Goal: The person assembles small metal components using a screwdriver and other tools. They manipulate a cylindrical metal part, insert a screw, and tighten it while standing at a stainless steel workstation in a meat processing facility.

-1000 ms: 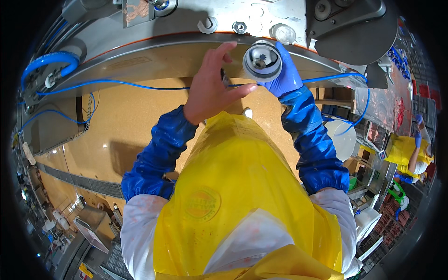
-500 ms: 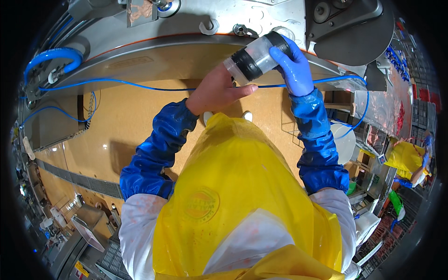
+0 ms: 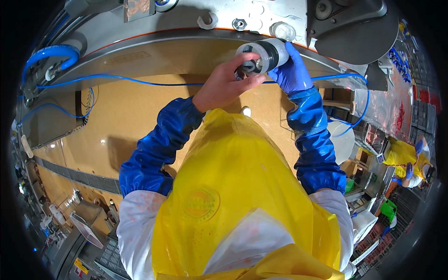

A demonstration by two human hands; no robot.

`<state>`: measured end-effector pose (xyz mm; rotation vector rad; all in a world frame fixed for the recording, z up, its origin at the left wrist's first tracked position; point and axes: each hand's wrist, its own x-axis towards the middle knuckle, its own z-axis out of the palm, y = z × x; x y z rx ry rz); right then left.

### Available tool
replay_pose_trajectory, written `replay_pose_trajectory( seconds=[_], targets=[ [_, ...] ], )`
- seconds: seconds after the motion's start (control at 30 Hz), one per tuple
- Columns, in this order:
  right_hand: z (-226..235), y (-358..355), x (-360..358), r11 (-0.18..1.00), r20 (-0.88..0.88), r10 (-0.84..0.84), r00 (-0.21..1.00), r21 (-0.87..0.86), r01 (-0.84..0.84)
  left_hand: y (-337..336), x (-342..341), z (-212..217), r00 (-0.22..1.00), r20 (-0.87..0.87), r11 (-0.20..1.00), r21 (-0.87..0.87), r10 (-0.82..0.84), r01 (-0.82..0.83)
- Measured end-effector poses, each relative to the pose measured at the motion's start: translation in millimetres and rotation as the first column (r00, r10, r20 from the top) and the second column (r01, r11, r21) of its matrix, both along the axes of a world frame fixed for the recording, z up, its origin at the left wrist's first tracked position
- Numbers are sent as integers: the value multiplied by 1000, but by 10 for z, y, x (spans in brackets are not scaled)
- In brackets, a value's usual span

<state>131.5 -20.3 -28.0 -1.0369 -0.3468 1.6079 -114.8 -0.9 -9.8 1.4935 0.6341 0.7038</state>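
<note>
A clear plastic cylinder (image 3: 277,50) with a black band is held just off the front edge of the steel machine. Its near end faces me, and a dark and metallic part shows inside. My right hand (image 3: 295,73), in a blue glove, wraps around the far side of the cylinder. At the near end is my bare left hand (image 3: 227,83). Its index finger lies over the rim and opening, with the thumb just below; the other fingertips are hidden.
On the steel machine top (image 3: 186,14) lie a hook-shaped fitting (image 3: 207,21), a metal nut (image 3: 239,24) and a clear round cup (image 3: 283,31). A blue hose (image 3: 154,83) runs across below the edge. At right, a person in a yellow apron (image 3: 400,154) stands beside racks.
The cylinder has turned its near end toward me and dropped slightly. My left hand has moved from behind that end onto its rim. The clear cup on the machine is more exposed.
</note>
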Motion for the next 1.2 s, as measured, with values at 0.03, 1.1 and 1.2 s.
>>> replay_pose_trajectory(
  seconds=[0.03, 1.1, 1.2],
  targets=[
    [-71, 10, 63, 999, -72, 53, 996, 0, -53, -1, 15, -3, 999, 37, 1000, 23, -5, 4],
    [-208, 1, 22, 995, -208, -83, 975, -77, 68, 257, -321, 77, 991, 53, 944, -314, 125, -102],
    [-248, -72, 131, 993, -254, -91, 963, -96, 68, 237, -283, 111, 967, 159, 758, -650, 198, -49]
  ],
)
